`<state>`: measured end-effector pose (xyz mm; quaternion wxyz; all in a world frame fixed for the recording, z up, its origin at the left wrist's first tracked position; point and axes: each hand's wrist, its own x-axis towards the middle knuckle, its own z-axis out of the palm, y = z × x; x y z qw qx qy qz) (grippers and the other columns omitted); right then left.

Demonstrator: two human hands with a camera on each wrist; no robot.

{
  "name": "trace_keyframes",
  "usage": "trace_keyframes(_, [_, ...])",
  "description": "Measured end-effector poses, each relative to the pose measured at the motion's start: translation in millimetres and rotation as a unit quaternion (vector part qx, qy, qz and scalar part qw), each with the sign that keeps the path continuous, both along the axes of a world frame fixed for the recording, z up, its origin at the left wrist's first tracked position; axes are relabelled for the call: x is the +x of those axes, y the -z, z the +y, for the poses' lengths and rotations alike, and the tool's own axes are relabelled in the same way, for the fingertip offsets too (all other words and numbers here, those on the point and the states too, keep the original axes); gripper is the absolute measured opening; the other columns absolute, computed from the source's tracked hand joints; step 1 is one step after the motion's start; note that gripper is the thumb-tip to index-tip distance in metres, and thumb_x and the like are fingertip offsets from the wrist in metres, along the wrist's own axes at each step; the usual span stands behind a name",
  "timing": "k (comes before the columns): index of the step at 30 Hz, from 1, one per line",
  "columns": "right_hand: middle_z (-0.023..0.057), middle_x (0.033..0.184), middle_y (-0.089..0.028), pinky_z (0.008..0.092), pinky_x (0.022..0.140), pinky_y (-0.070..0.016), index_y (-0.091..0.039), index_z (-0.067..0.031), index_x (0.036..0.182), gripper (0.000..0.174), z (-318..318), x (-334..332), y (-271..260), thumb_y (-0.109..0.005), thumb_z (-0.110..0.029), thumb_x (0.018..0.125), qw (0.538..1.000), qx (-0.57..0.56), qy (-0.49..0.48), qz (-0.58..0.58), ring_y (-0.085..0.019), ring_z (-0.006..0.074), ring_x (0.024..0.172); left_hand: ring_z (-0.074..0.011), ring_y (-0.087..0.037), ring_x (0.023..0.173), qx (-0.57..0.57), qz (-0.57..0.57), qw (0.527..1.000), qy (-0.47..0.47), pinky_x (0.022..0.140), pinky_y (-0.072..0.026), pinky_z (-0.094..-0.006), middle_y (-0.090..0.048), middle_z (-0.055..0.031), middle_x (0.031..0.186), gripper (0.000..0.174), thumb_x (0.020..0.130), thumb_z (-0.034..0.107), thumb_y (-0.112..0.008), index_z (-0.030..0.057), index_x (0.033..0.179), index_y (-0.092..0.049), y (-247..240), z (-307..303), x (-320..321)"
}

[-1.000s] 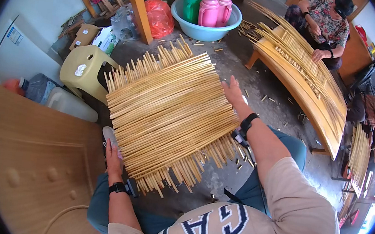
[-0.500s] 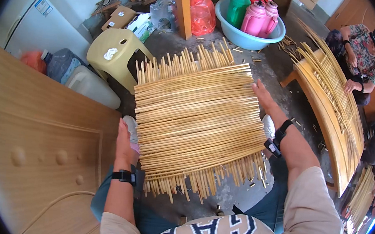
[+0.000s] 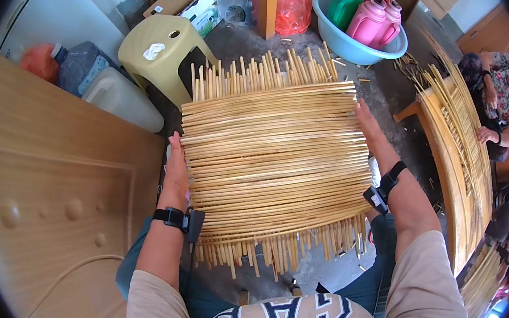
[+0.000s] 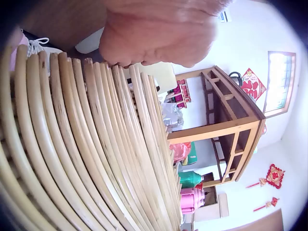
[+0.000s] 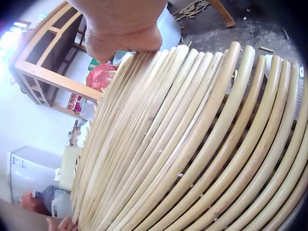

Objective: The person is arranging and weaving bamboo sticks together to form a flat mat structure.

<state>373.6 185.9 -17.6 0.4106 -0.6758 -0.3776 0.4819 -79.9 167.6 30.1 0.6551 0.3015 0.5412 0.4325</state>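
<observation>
A layer of thin, straw-coloured bamboo sticks (image 3: 273, 155) lies side by side in front of me, over crosswise sticks (image 3: 278, 255) that jut out at the near and far edges. My left hand (image 3: 177, 169) lies along the left stick ends, its fingers extended. At the right ends, my right hand (image 3: 369, 126) has its fingers straight, the fingertips right at the far corner. In the left wrist view, the heel of the left hand (image 4: 159, 36) is close against the stick ends. The right wrist view shows the right hand (image 5: 125, 29) at its row of ends, its fingers mostly hidden.
A wooden panel (image 3: 60, 182) stands close on the left. Beyond the sticks are a pale plastic stool (image 3: 148, 48) and a blue basin (image 3: 353, 42) holding flasks. At right, another person (image 3: 504, 86) works over sticks on a wooden bench (image 3: 451, 173). Cut pieces litter the floor.
Both hands, earlier held out from the sticks, have come inward to the left and right ends. The head view has swung, shifting the sticks and room rightward in the picture.
</observation>
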Motion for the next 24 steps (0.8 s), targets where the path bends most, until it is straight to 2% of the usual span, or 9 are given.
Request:
trace_keyframes(4, [0.0145,0.143,-0.018,0.0347,0.104,-0.0207,-0.013,-0.0029,0.138,0.076,-4.5,-13.0,-25.2,-0.043,-0.05,0.087,0.999,-0.006,0.032,0.042,-0.019,0.0251,0.131,-0.0216,-0.02,0.131,0.016,0.057,0.997,-0.053,0.105,-0.0181,-0.0311,-0.016,-0.012,0.144,0.079,0.085,0.062,-0.025,0.0065,0.139,-0.009,17.9,7.9,-21.6])
trace_keyframes(6, [0.0139,0.143,-0.016,0.0358,0.106,-0.015,-0.011,-0.0051,0.139,0.079,-3.6,-2.6,-26.5,-0.043,-0.053,0.086,0.999,0.006,0.029,0.015,-0.015,0.0233,0.132,-0.0219,-0.018,0.131,0.035,0.07,0.996,-0.051,0.106,-0.0135,-0.0309,-0.015,-0.0129,0.144,0.078,0.086,0.061,-0.025,0.0055,0.139,-0.009,31.2,18.8,-28.6])
trace_keyframes(9, [0.0142,0.143,-0.016,0.0356,0.107,-0.0138,-0.011,-0.0044,0.139,0.078,1.5,6.3,-7.7,-0.042,-0.053,0.086,0.997,0.061,0.033,0.034,-0.014,0.0237,0.133,-0.0217,-0.018,0.131,0.049,0.023,0.999,-0.004,0.106,-0.0141,-0.0308,-0.016,-0.0128,0.144,0.078,0.087,0.06,-0.025,0.004,0.139,-0.011,36.6,22.3,-22.8])
trace_keyframes(12, [0.0121,0.144,-0.014,0.0357,0.106,-0.016,-0.014,-0.0076,0.139,0.073,4.7,1.6,-11.8,-0.04,-0.051,0.087,0.998,0.036,-0.019,-0.052,-0.013,0.0258,0.133,-0.0213,-0.017,0.132,0.041,0.036,0.998,0.013,0.106,-0.0137,-0.0305,-0.016,-0.0124,0.144,0.078,0.087,0.06,-0.025,0.0028,0.139,-0.011,25.5,20.7,-11.0])
trace_keyframes(14, [0.0119,0.145,-0.014,0.0353,0.106,-0.0143,-0.014,-0.005,0.139,0.073,-6.6,-6.3,-38.1,-0.039,-0.052,0.087,0.999,0.016,0.034,-0.022,-0.012,0.0257,0.133,-0.021,-0.016,0.132,0.039,0.031,0.999,0.004,0.106,-0.0126,-0.0308,-0.016,-0.0123,0.144,0.079,0.087,0.06,-0.025,0.0025,0.139,-0.011,29.3,19.7,-19.3])
trace_keyframes(16, [0.0119,0.145,-0.014,0.035,0.107,-0.0148,-0.014,-0.0045,0.138,0.073,-13.1,15.9,-28.7,-0.038,-0.052,0.088,0.999,0.01,0.047,0.002,-0.012,0.0255,0.133,-0.0217,-0.012,0.134,0.036,0.14,0.989,-0.03,0.107,-0.0086,-0.0332,-0.014,-0.0131,0.144,0.081,0.085,0.063,-0.026,0.0039,0.139,-0.011,30.4,17.5,-30.3])
trace_keyframes(18, [0.0127,0.144,-0.014,0.0354,0.107,-0.0157,-0.015,-0.0032,0.138,0.073,-28.6,36.3,-26.6,-0.038,-0.051,0.088,0.996,-0.01,0.041,0.078,-0.013,0.0253,0.133,-0.0224,-0.01,0.134,0.036,0.132,0.99,-0.027,0.107,-0.0069,-0.0345,-0.013,-0.0137,0.145,0.082,0.085,0.064,-0.026,0.0052,0.139,-0.011,28.1,11.0,-40.2])
trace_keyframes(23, [0.0137,0.144,-0.015,0.0364,0.107,-0.0159,-0.018,0.0,0.136,0.073,-62.5,46.5,-40.5,-0.042,-0.049,0.087,0.99,-0.047,0.031,0.128,-0.013,0.0246,0.133,-0.0246,-0.008,0.134,-0.001,0.131,0.991,0.006,0.107,-0.0058,-0.0373,-0.009,-0.0148,0.145,0.084,0.083,0.066,-0.026,0.0068,0.14,-0.006,26.3,-20.0,-57.3])
trace_keyframes(24, [0.0148,0.142,-0.018,0.0349,0.106,-0.0182,-0.018,0.0,0.136,0.075,-62.2,44.8,-44.1,-0.043,-0.051,0.086,0.992,-0.037,0.04,0.113,-0.017,0.0245,0.132,-0.0246,-0.008,0.134,0.004,0.132,0.991,0.005,0.107,-0.0058,-0.0373,-0.009,-0.0148,0.145,0.084,0.083,0.066,-0.026,0.0068,0.14,-0.006,23.0,-22.9,-56.8])
